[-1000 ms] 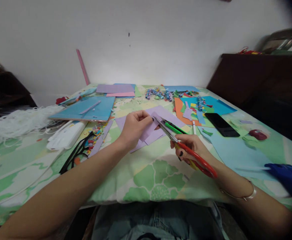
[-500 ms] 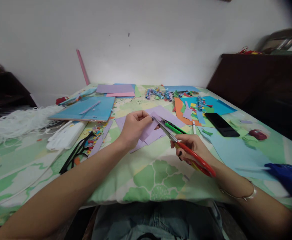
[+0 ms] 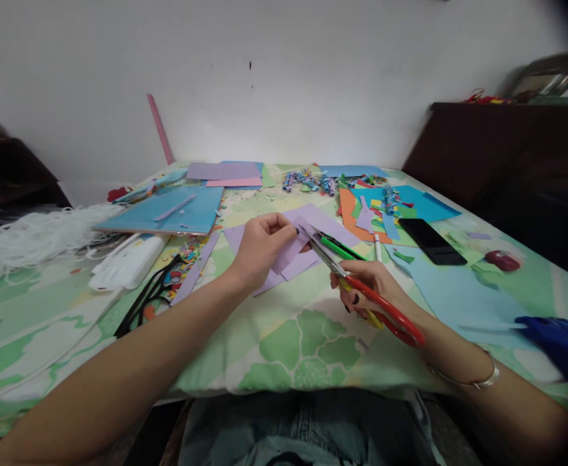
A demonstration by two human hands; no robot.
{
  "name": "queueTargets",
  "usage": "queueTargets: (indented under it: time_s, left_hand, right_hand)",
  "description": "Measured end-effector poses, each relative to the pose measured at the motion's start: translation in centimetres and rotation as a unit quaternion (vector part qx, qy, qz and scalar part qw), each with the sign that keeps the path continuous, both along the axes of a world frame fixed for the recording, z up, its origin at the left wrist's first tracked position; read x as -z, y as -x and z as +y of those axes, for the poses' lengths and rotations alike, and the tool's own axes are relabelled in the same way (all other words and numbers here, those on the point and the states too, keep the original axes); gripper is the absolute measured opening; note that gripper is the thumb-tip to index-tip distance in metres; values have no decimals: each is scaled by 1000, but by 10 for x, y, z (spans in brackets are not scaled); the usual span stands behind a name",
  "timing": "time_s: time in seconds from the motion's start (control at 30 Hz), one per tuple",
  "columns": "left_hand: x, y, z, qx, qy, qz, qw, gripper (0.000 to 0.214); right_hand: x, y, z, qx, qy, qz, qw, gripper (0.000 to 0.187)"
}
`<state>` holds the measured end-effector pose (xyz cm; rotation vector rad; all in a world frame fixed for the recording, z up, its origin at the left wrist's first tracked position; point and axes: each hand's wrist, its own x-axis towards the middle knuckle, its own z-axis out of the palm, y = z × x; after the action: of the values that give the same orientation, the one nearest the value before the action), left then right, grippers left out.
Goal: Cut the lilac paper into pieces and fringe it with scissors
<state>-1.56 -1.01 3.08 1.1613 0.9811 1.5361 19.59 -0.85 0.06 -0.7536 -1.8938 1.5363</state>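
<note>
A small piece of purple paper point(image 3: 288, 254) is pinched between the thumb and fingers of my left hand point(image 3: 264, 249). My right hand point(image 3: 374, 285) is wrapped round the handles of a pair of red and yellow scissors point(image 3: 393, 316), whose blades reach up to the paper's right edge. The fingers of my right hand partly cover the handles. Beneath both hands lie larger purple sheets point(image 3: 332, 226) on the table. A green cutter point(image 3: 339, 247) lies just behind the scissor blades.
A blue pad point(image 3: 167, 210), white string point(image 3: 45, 236), a white power strip point(image 3: 131, 264) and black-handled scissors point(image 3: 147, 301) lie to the left. On the right are a black phone point(image 3: 432, 241), light blue paper point(image 3: 463, 291) and coloured scraps point(image 3: 364, 217). Rolled paper pieces point(image 3: 307, 182) lie at the back.
The scissor handles have spread wider, showing more of the yellow one, and the blades have parted slightly. My left hand and the paper have barely moved.
</note>
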Motion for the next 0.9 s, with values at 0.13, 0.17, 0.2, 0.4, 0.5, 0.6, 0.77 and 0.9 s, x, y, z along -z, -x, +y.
queueTargets:
  time_s: [0.13,0.17,0.2,0.4,0.5,0.6,0.77,0.9]
  left_hand:
    - [0,0,0,-7,-1,3,1000,10]
    - [0,0,-1,-7,-1,3,1000,11]
    - [0,0,-1,-6,0,1,1000,11]
    - [1,1,0,3,2,-3,1000,11]
    - [2,1,0,3,6,-14,1000,11]
    - [2,2,0,4,11,-22,1000,11]
    - [1,2,0,2,13,-22,1000,11]
    - [1,0,0,1,6,-18,1000,11]
  right_hand:
    - [0,1,0,20,6,-2,1000,48]
    - [-1,1,0,22,8,-1,1000,47]
    - [-1,1,0,24,9,-2,1000,47]
    - [2,-1,0,36,18,-16,999,41]
    - [2,-2,-1,42,16,-20,999,38]
    - [1,-2,-2,47,13,-27,998,35]
    - [1,-1,-2,45,11,-23,999,34]
    - [1,-1,0,21,13,-1,1000,37]
